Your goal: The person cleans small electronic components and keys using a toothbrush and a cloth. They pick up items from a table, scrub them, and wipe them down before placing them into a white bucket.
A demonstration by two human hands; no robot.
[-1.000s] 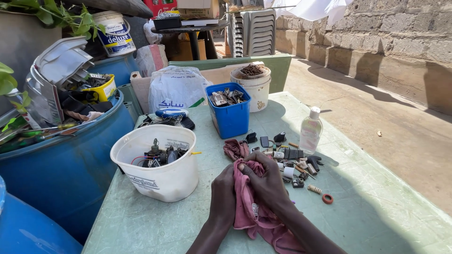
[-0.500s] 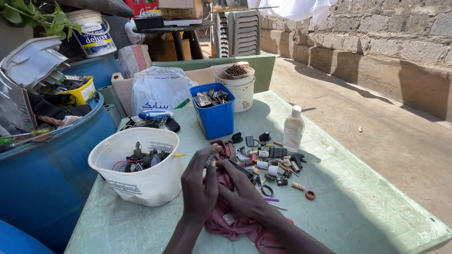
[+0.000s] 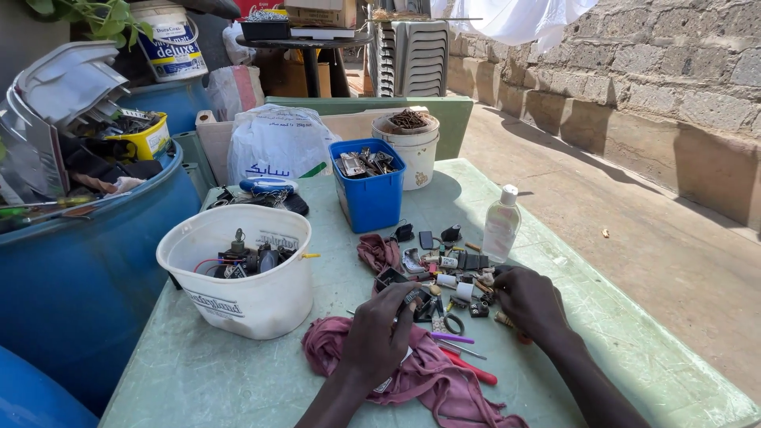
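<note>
**Here, two hands among small parts on a green table**

Now the left hand (image 3: 379,333) rests on a pink rag (image 3: 428,380), fingers pinching a small dark part (image 3: 414,298) at its 1 o'clock; the right hand (image 3: 529,299), loosely curled, touches the scattered small parts (image 3: 452,265); a white bucket (image 3: 238,273) stands at 10 o'clock of the left hand, a clear bottle (image 3: 502,224) at 12 o'clock of the right.

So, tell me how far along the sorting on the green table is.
Done: white bucket and blue tub already hold parts. In hand: left hand grips a small dark part; right hand rests among the loose pieces. Left: the scattered pile beside the pink cloth.
</note>
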